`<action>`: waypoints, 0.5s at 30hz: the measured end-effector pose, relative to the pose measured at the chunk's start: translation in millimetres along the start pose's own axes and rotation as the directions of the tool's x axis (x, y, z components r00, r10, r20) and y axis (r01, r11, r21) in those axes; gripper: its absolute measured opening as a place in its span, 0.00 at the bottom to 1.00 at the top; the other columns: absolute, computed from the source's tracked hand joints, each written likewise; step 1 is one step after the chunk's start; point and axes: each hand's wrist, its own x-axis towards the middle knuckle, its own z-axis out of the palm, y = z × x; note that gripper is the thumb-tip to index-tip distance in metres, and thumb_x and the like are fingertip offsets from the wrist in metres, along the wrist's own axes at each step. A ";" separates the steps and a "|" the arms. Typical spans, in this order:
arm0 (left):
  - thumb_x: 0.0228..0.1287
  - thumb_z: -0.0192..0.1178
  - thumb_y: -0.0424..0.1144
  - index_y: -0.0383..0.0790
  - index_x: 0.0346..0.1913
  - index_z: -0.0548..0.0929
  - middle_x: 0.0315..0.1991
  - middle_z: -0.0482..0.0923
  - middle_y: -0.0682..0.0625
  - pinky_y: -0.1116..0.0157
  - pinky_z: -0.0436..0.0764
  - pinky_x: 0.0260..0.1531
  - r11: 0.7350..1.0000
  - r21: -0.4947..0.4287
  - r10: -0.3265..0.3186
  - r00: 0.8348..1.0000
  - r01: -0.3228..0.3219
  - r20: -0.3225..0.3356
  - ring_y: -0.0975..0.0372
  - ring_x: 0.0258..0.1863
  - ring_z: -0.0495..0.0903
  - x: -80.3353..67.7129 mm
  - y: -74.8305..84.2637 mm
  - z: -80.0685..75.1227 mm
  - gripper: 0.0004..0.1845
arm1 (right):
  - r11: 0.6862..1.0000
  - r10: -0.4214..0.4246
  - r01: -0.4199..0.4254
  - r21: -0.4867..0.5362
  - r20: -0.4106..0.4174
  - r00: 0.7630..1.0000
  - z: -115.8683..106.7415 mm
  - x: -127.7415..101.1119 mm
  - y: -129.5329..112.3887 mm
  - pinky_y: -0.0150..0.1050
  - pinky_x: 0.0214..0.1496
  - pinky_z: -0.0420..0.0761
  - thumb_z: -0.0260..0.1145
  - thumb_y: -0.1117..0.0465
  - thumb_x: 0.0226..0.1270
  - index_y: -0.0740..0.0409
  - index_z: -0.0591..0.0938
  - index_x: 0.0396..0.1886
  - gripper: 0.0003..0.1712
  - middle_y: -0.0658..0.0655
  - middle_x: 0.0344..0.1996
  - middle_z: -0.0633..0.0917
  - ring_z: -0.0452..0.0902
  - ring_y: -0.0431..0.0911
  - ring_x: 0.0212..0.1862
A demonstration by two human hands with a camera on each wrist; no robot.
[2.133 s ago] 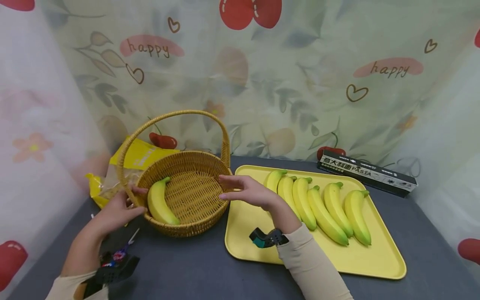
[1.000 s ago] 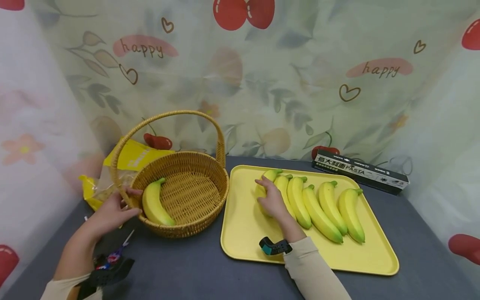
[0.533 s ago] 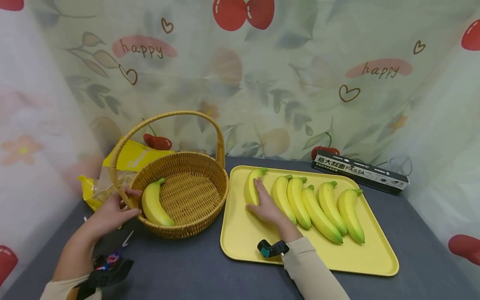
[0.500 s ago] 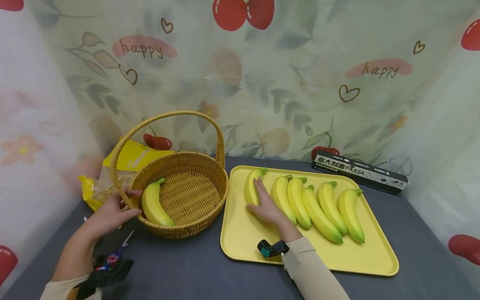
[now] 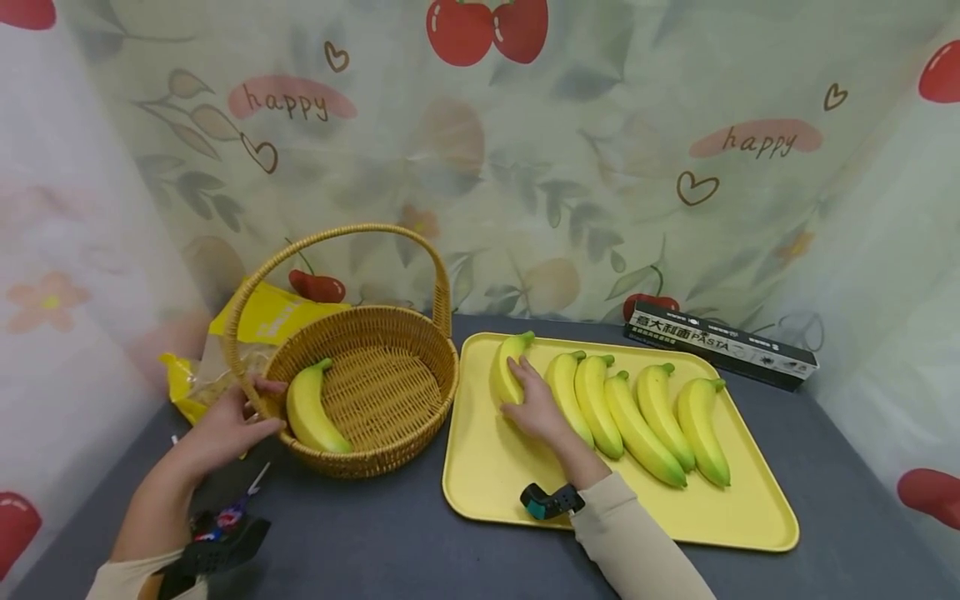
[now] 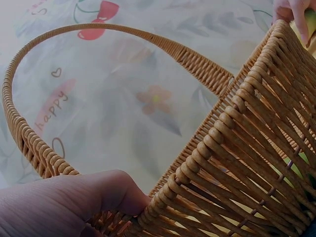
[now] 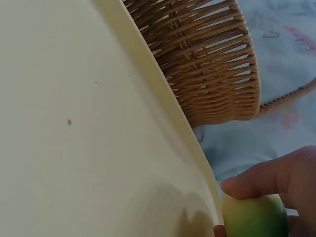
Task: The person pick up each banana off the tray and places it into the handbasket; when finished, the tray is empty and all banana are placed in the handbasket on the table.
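My left hand (image 5: 228,425) grips the wicker basket (image 5: 375,463) on its left side, at the rim by the foot of the handle; its thumb (image 6: 116,190) lies against the woven edge in the left wrist view. One banana (image 5: 311,410) rests inside the basket. Over the yellow tray (image 5: 476,483), my right hand (image 5: 538,408) holds the leftmost banana (image 5: 505,375) between thumb and fingers. The right wrist view shows the green tip of that banana (image 7: 256,217) within the grasp. Several more bananas (image 5: 645,437) lie side by side to the right of this hand.
Behind the basket's left side lies a yellow-and-clear bag (image 5: 262,321). A black pasta box (image 5: 720,344) stands beyond the tray's back right corner. Small wrapped items (image 5: 225,518) sit near the left wrist. A printed curtain (image 5: 480,167) encloses the dark table (image 5: 360,542).
My right hand has gone from the basket to the tray, shifted the leftmost banana leftward away from the others, and curled round it. My left hand has stayed on the basket.
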 end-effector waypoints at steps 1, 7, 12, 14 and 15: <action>0.63 0.57 0.31 0.24 0.56 0.64 0.57 0.66 0.27 0.35 0.64 0.55 1.000 -0.005 -0.003 1.000 0.003 0.002 0.33 0.61 0.60 -0.3 0.0 0.1 0.23 | 1.000 -0.010 0.010 -0.001 -0.002 1.000 -1.3 -1.1 -1.8 0.54 0.67 0.64 0.65 0.74 0.52 0.67 0.58 0.69 0.44 0.69 0.71 0.51 0.48 0.62 0.71; 0.63 0.56 0.31 0.23 0.56 0.64 0.58 0.66 0.27 0.34 0.62 0.55 1.000 -0.023 0.000 1.000 0.000 0.001 0.35 0.61 0.60 -0.9 0.2 -0.5 0.22 | 0.997 -0.072 0.072 -0.004 0.018 0.997 -14.0 -9.3 -17.4 0.53 0.62 0.70 0.66 0.74 0.52 0.63 0.59 0.70 0.44 0.65 0.72 0.52 0.51 0.61 0.71; 0.62 0.57 0.31 0.23 0.56 0.64 0.57 0.67 0.27 0.34 0.62 0.55 1.000 -0.010 0.012 1.000 -0.012 -0.002 0.36 0.61 0.62 0.5 -0.6 -0.4 0.22 | 0.995 -0.094 0.096 -0.017 0.064 0.993 -26.6 -19.1 -33.0 0.52 0.58 0.74 0.66 0.72 0.54 0.58 0.59 0.71 0.44 0.60 0.73 0.52 0.53 0.60 0.71; 0.62 0.57 0.31 0.23 0.56 0.64 0.56 0.67 0.28 0.34 0.62 0.55 1.000 -0.005 0.012 1.000 -0.012 -0.002 0.36 0.61 0.62 0.8 -0.9 -0.4 0.22 | 0.994 -0.106 0.108 -0.013 0.088 0.990 -30.9 -23.2 -39.0 0.51 0.58 0.73 0.66 0.72 0.55 0.55 0.60 0.71 0.43 0.58 0.74 0.52 0.53 0.58 0.71; 0.62 0.57 0.31 0.23 0.56 0.64 0.56 0.67 0.28 0.35 0.62 0.55 1.000 -0.005 0.011 1.000 -0.011 -0.001 0.36 0.61 0.62 0.8 -1.0 -0.3 0.22 | 0.993 -0.119 0.121 -0.013 0.100 0.988 -32.6 -25.3 -41.4 0.51 0.58 0.73 0.66 0.72 0.55 0.55 0.60 0.71 0.43 0.57 0.74 0.52 0.53 0.58 0.71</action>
